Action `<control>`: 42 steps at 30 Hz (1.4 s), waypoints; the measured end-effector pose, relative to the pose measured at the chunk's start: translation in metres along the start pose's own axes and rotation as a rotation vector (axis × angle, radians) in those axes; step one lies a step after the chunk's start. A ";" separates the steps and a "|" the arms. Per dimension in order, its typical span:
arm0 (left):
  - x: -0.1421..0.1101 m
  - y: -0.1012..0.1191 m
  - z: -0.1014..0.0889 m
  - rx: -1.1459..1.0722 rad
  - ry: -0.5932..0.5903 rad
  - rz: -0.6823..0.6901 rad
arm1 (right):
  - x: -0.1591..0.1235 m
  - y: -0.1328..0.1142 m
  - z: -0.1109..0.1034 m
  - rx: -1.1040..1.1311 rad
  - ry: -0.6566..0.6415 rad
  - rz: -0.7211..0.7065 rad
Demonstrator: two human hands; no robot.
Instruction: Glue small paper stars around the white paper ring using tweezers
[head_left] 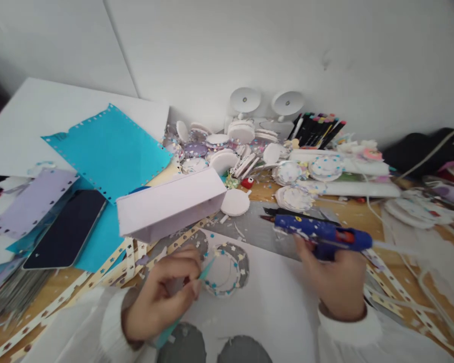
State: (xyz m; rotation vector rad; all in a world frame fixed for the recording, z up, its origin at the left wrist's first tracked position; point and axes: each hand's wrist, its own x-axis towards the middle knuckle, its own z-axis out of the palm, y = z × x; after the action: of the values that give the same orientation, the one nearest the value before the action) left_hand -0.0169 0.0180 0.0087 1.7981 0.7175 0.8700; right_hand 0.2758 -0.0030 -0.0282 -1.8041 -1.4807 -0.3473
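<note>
My left hand [168,290] is closed around teal tweezers [170,330], whose pointed tip reaches the rim of a round white piece [223,275] edged with small blue and white star-like bits. That piece lies over a round cut-out in a white sheet [265,297]. On the right, my right hand [333,280] grips a blue glue gun [310,229] from below. The gun lies sideways, nozzle to the left, with a pale glue stick [395,247] out of its back. A plain white disc with tabs [235,202] rests beyond the sheet.
A folded lilac card box [170,201] stands behind my left hand. Further left are a phone [66,229] and blue punched paper [109,151]. Decorated discs [223,161] pile up by the wall, near markers [318,130]. Punched strips [45,315] and a white cord [369,196] lie about.
</note>
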 end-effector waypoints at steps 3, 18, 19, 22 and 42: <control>-0.002 0.010 -0.002 0.023 0.065 -0.009 | 0.009 0.016 0.005 -0.021 -0.037 -0.033; -0.021 0.046 -0.001 0.007 0.377 -0.242 | -0.001 0.035 -0.027 0.049 0.114 -0.205; -0.020 0.046 0.000 -0.003 0.393 -0.262 | -0.002 0.029 -0.037 0.061 0.164 -0.207; -0.015 0.047 0.005 -0.039 0.401 -0.306 | -0.008 0.001 -0.065 0.119 0.261 -0.300; 0.016 0.044 0.030 0.261 0.140 -0.102 | -0.008 -0.089 -0.017 0.671 -0.149 -0.756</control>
State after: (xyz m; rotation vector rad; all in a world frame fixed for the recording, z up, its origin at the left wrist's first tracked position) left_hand 0.0202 0.0000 0.0460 1.9218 1.0442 0.8722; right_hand 0.1954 -0.0171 0.0124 -0.7206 -2.0418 -0.0487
